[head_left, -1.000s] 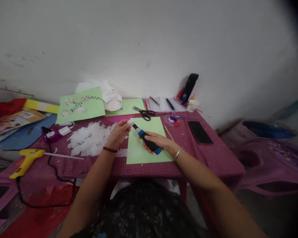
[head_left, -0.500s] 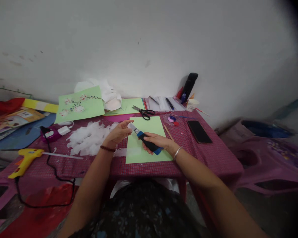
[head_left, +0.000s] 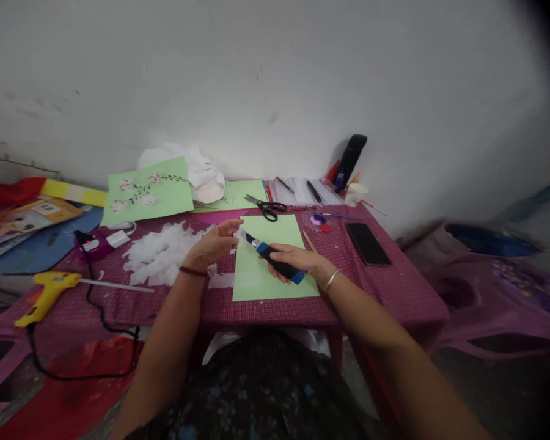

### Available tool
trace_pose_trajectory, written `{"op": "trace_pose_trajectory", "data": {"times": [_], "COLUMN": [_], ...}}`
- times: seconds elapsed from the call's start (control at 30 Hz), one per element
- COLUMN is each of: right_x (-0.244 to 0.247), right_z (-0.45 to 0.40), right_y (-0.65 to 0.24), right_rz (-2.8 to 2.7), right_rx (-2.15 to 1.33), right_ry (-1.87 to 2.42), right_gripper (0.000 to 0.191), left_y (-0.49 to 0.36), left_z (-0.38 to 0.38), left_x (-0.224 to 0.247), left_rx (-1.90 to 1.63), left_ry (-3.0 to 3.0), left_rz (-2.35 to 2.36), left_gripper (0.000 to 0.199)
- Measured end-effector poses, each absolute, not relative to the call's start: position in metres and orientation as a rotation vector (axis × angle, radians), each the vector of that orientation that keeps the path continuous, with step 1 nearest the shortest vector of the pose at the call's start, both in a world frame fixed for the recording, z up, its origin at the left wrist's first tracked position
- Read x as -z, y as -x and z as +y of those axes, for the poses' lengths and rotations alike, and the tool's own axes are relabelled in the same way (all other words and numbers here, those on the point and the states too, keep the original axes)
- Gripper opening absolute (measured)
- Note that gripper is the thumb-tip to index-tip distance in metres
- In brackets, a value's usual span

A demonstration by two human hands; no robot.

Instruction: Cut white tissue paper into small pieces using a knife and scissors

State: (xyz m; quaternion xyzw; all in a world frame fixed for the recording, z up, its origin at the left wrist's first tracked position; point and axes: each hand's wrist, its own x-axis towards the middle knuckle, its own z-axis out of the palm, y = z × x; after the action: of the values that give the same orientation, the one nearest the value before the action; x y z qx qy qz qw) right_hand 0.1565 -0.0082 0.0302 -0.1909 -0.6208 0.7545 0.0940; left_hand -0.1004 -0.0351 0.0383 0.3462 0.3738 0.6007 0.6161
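Note:
In my right hand, fingers are wrapped round a utility knife with a black and blue handle and a metal neck. Its dark tip points up and left toward my left hand. The thumb and forefinger of that hand pinch a small white piece, perhaps a cap, at the knife's tip. Beneath both hands lies a light green sheet. A heap of white paper scraps is left of my left hand. Black scissors rest just beyond the sheet's far edge.
A yellow glue gun with a black cord lies at the left edge. A green card with painted flowers leans at the back. Further right are a phone, paint blobs, pens, a brush and a cup.
My right hand has shifted slightly right with the knife, and my left hand slightly left with the white piece. More of the knife's dark tip shows between them.

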Motion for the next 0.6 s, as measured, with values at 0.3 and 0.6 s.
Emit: {"op": "trace_pose_trajectory", "data": {"times": [0.3,0.6], "right_x": [-0.0291,-0.0287], "right_z": [-0.0107,-0.0101], "right_y": [-0.1536,-0.1535], "right_rz": [-1.875,-1.886], "right_rx": [-2.185,-2.177], "right_ry": [0.629,0.634], "right_gripper": [0.028,0.028], "left_y": [0.0994,0.0997], "left_z": [-0.0279,-0.027], "left_x": [-0.0306,-0.0296], "left_rx": [-1.163,-1.096], "left_ry": [-1.014,-1.084], "left_rz": [0.976,1.066], "left_gripper": [0.014,0.022]}}
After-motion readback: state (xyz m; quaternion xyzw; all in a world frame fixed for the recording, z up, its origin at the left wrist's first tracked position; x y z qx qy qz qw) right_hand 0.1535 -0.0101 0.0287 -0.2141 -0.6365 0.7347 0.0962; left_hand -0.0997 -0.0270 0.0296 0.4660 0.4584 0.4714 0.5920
